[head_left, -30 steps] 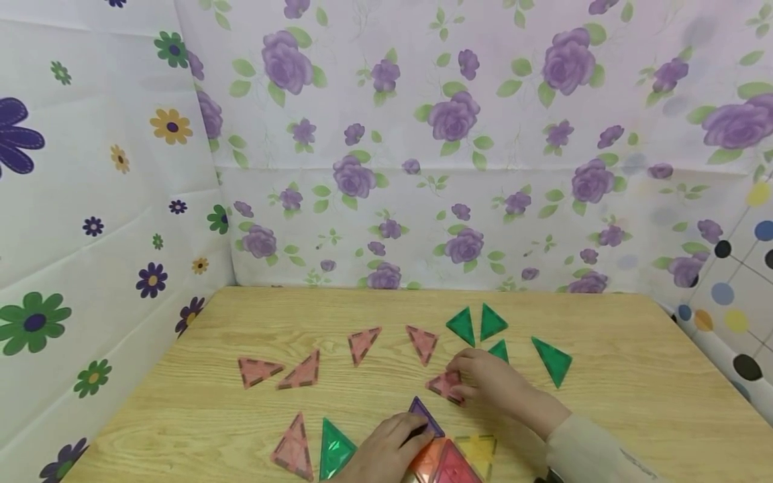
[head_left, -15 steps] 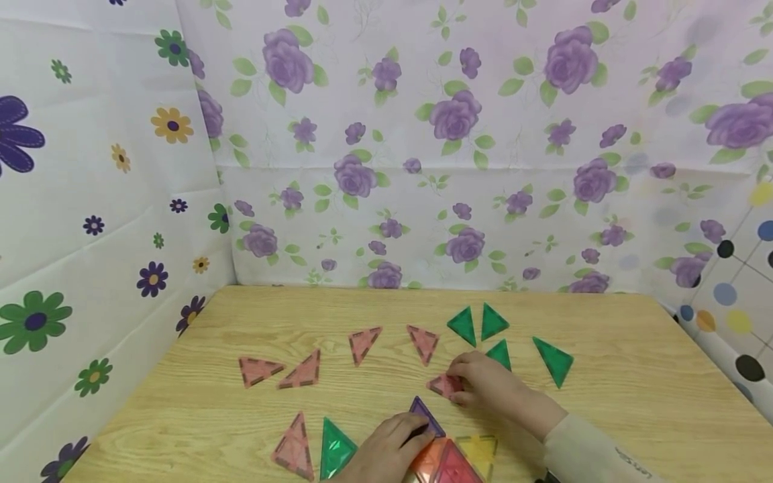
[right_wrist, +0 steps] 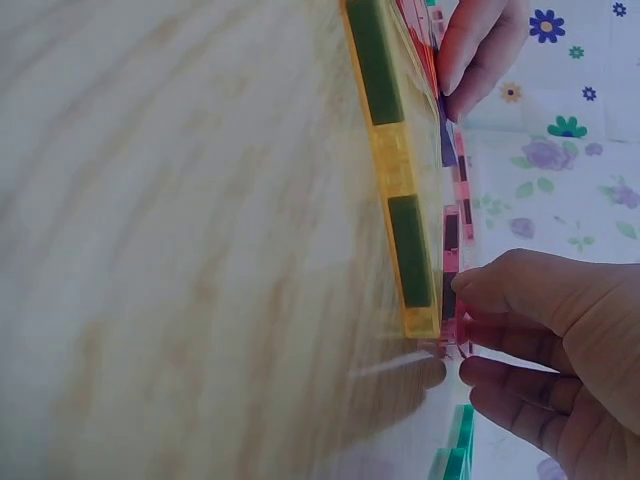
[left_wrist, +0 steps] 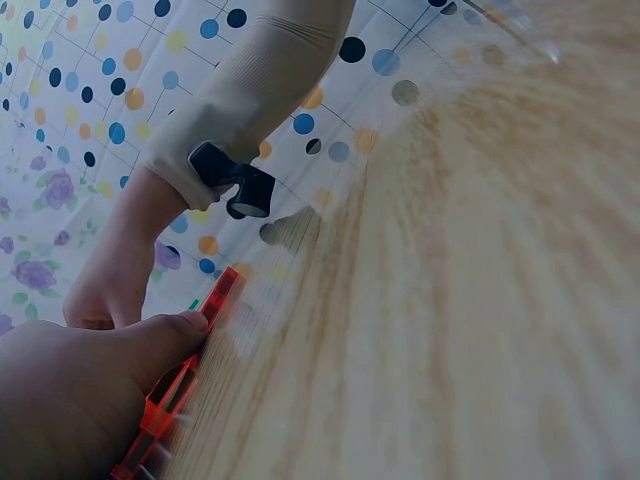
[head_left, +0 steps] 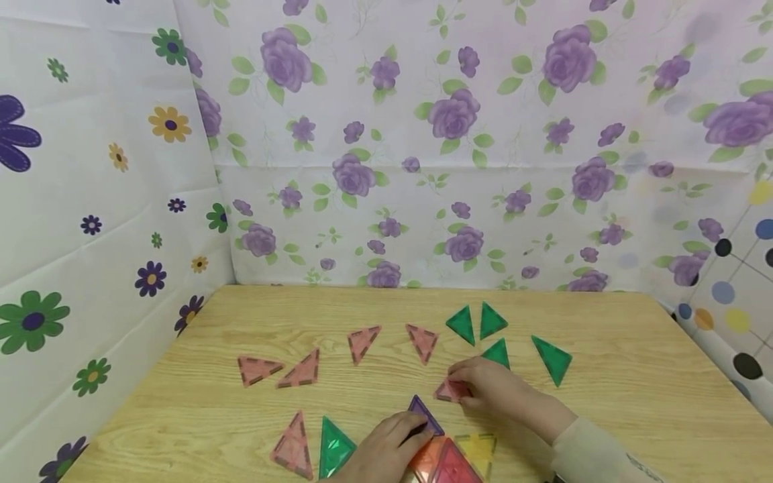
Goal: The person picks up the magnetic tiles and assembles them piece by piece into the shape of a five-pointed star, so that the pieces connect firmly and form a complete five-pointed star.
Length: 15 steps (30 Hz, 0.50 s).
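My right hand (head_left: 492, 389) pinches a translucent pink triangular magnetic tile (head_left: 445, 390) at the middle right of the table; the fingers cover part of it. In the right wrist view, thumb and fingertips meet at the pink tile's edge, just past a yellow tile (right_wrist: 390, 160). Relaxed fingers of my left hand (head_left: 383, 453) rest on a cluster of tiles at the near edge. A purple triangle (head_left: 421, 409), an orange tile (head_left: 425, 459) and a red triangle (head_left: 454, 466) show there. My left thumb touches the red-orange tile edge (left_wrist: 155, 420) in the left wrist view.
Pink triangles, such as one at the centre (head_left: 364, 343) and one at near left (head_left: 294, 448), lie spread over the wooden table (head_left: 199, 402). Green triangles lie at the back right (head_left: 552, 360), plus one (head_left: 335, 448) beside my left hand. Flowered cloth (head_left: 410, 221) closes the back.
My right hand has shifted the pink triangle slightly right and nearer, turning it a little and uncovering more of the green triangle behind. The left hand has stayed in place.
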Tool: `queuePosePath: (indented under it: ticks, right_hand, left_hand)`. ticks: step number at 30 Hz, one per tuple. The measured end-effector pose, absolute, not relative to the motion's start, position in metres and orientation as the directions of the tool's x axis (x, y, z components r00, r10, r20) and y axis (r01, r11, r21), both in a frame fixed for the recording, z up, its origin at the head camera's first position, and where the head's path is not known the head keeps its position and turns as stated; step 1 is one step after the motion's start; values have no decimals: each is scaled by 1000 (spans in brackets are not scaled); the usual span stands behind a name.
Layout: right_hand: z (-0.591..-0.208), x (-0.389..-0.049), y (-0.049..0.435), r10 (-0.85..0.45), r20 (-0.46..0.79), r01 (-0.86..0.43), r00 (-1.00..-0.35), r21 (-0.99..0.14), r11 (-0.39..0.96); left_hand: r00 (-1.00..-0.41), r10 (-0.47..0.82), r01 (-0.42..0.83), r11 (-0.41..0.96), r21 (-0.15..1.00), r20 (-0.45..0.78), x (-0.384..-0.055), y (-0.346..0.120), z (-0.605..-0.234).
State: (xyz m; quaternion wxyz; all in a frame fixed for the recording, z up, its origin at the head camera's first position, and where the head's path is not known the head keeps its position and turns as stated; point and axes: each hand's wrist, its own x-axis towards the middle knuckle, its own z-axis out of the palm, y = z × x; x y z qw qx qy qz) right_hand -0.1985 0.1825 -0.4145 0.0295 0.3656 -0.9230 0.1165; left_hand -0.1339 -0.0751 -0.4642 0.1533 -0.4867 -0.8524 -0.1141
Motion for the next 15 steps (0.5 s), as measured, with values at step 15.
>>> queuePosePath:
  ticks: [15]
  right_hand:
    - [-416,-192,193,-681,112,-683,-724,-256,684]
  left_hand:
    - [-477,799,865,501,34,367,-134,-75,-464]
